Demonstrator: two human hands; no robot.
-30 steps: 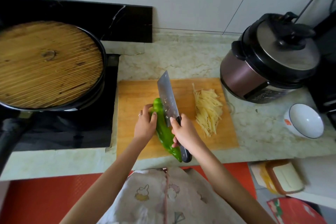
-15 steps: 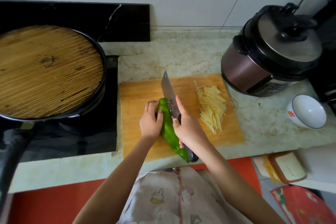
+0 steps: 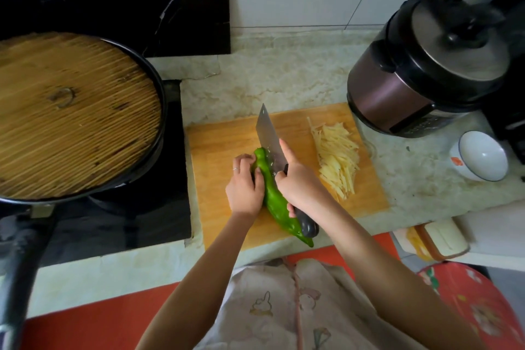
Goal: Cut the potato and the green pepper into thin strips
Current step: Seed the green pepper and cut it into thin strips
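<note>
Lidded pan (image 3: 76, 113) left; pressure cooker (image 3: 426, 65), white bowl (image 3: 480, 156) right.

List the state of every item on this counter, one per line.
Green pepper: whole, lying on the cutting board.
Potato strips: cut, piled.
Cleaver: blade against the pepper.
Left hand: steadying the pepper.
Right hand: grip shut on the cleaver.
Pan: covered by a wooden lid.
Pressure cooker: lid on.
White bowl: empty.

Head view, steeply down, close
</note>
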